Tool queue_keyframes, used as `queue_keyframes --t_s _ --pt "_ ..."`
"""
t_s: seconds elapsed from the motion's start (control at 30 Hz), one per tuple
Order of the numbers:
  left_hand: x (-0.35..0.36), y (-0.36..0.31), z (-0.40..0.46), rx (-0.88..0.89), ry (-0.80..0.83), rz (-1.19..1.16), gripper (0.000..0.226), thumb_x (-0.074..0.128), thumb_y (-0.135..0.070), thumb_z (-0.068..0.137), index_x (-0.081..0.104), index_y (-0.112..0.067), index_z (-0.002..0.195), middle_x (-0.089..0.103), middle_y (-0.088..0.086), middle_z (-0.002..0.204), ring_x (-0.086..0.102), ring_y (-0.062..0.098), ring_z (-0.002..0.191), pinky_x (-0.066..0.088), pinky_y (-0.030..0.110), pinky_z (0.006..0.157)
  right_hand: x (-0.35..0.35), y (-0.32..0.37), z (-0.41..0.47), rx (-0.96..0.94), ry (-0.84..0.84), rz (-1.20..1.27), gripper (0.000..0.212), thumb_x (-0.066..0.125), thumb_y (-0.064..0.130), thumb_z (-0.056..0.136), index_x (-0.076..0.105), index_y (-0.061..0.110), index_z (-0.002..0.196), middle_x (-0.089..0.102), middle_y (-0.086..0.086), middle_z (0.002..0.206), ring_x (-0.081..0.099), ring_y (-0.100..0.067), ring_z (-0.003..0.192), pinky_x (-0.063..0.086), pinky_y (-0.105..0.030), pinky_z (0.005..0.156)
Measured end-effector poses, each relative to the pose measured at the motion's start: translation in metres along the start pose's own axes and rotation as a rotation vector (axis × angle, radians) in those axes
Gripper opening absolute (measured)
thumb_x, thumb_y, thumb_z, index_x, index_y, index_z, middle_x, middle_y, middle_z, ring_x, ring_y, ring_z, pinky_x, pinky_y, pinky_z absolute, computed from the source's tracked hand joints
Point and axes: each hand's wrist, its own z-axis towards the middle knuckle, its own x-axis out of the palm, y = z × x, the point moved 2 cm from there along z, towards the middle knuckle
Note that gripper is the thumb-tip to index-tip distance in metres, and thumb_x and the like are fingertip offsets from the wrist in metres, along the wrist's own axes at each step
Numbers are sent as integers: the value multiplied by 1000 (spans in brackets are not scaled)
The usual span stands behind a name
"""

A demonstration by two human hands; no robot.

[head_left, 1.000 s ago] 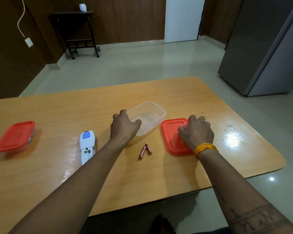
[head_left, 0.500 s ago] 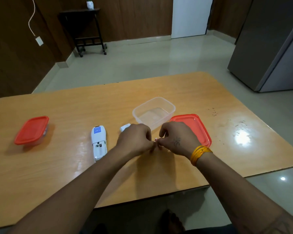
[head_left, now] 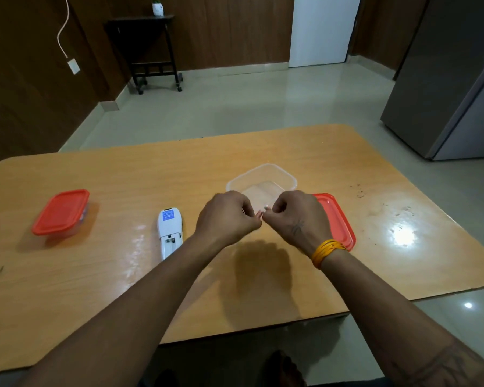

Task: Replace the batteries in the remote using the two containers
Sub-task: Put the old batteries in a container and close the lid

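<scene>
My left hand and my right hand are raised side by side over the wooden table, fingertips pinched together and almost touching. Small ends of the batteries peek out between the fingers; most of them is hidden in my grip. The white remote lies face down to the left of my left hand, its battery bay uncovered. Just beyond my hands stands an open clear container, and its red lid lies flat to the right.
A second container closed with a red lid stands at the table's left. Off the table are a grey fridge at the right and a dark side table by the far wall.
My hands left the clear container and the red lid, met over the two batteries on the table, and lifted them. The batteries no longer lie on the wood.
</scene>
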Motion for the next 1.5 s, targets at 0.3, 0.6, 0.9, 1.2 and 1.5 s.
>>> queue_keyframes --t_s 0.3,0.6,0.9,1.2,1.5 --pt "2 -3 35 -91 -272 -32 15 75 -35 85 81 -22 90 77 2 90 71 27 83 49 30 63 18 10 35 104 -175 169 19 71 39 87 77 21 84 75 -4 86 66 -25 82 50 -33 65" --pt "12 0 35 -126 -215 -59 21 75 -37 84 79 -21 97 78 1 98 71 29 88 45 28 67 23 1 36 140 -134 42 22 70 36 89 78 17 97 77 -8 97 69 -31 92 48 -31 68" --pt "9 -34 17 -116 -263 -304 21 70 -39 88 72 -21 77 69 -6 69 68 20 72 50 30 62 -13 -22 22 191 -164 124 19 66 39 84 75 22 86 76 -3 86 68 -28 83 53 -33 69" --pt "64 -76 -7 -164 51 -505 24 72 -35 85 79 -18 99 79 0 102 75 26 98 63 44 86 -35 -77 1 408 40 -194 59 68 43 86 52 10 133 51 -21 134 48 -46 124 51 -52 96" --pt "73 -86 -10 -179 73 -492 53 71 -37 89 67 -15 137 69 5 137 64 22 125 52 42 107 -36 -86 1 528 13 -170 56 67 39 87 55 4 129 57 -25 130 57 -49 118 52 -49 93"
